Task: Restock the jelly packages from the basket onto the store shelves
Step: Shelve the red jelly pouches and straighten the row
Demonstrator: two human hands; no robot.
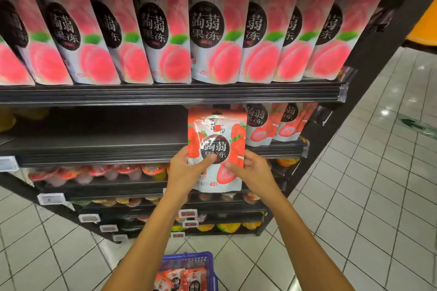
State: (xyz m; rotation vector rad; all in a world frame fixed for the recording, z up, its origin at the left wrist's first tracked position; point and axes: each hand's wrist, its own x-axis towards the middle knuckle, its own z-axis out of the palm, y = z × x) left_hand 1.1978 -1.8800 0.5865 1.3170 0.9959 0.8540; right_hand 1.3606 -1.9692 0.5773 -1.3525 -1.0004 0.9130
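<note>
1. Head view, looking down the arms: both hands hold one strawberry jelly package (pixel 217 146) upright, just in front of the second shelf (pixel 94 146).
2. The left hand (pixel 183 169) grips the pouch's lower left edge, thumb laid across the printed front and the fingers hidden behind. The right hand (pixel 254 170) grips the lower right edge the same way. Holding it low probably leaves the top free to pass under the shelf above.
3. The label faces out toward the aisle, matching the standing strawberry packs (pixel 261 125) at the right end of that shelf. The held pouch sits just left of them and overlaps the nearest one in the picture; whether they touch cannot be told.
4. Everything left of that spot on the shelf is bare dark board, so the row is likely being built leftward from the end.
5. Above, a full row of peach packages (pixel 212 30) leans forward. Below are shelves of jelly cups (pixel 94 171).
6. The blue basket (pixel 189 258) rests on the tiled floor between the forearms, with more strawberry pouches (pixel 179 279) in it, so much of the restocking appears to remain.
7. Next would come pushing the pouch back and standing it on its base, where a soft pouch may slump if released too early.
</note>
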